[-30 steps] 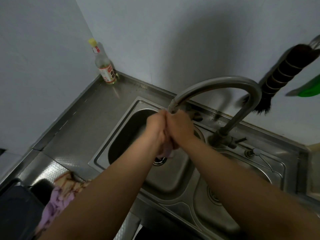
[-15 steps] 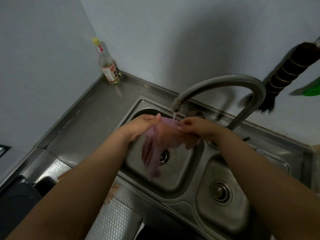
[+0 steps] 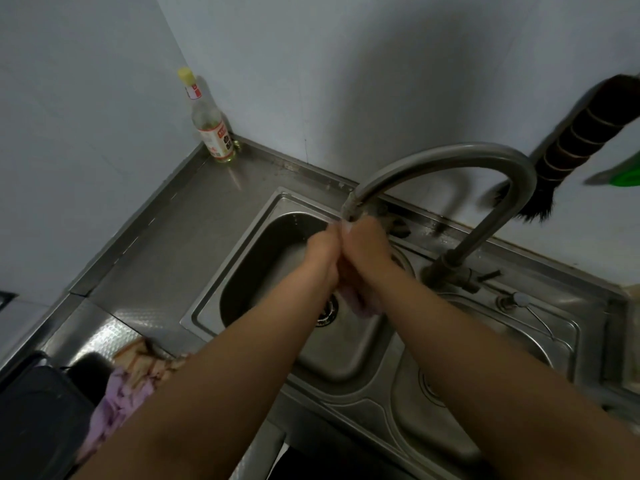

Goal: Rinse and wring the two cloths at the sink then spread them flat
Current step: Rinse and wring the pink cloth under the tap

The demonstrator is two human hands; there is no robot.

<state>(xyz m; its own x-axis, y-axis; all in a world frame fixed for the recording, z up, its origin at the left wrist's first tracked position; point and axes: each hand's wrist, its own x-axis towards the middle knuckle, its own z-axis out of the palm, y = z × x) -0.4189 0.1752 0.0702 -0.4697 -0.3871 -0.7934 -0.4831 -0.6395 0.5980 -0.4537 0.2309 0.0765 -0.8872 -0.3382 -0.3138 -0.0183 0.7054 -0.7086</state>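
My left hand (image 3: 323, 254) and my right hand (image 3: 367, 247) are pressed together over the left basin of the steel sink (image 3: 242, 258), right under the faucet spout (image 3: 351, 207). Between them they grip a bunched pink cloth (image 3: 362, 304); only a small wet end of it hangs below my palms. A second cloth (image 3: 119, 407), purple with a patterned part, lies crumpled on the counter at the lower left, partly hidden by my left forearm.
The curved faucet (image 3: 485, 157) arches over the sink. A bottle (image 3: 211, 129) stands in the back corner of the counter (image 3: 180, 230). A dark brush (image 3: 568, 147) hangs on the wall at right. The right basin (image 3: 519, 344) lies under my right forearm. A black object (image 3: 38, 410) sits lower left.
Half a second ago my hands held the pink cloth spread open under the spout. Now they have come together and bunched it between them.
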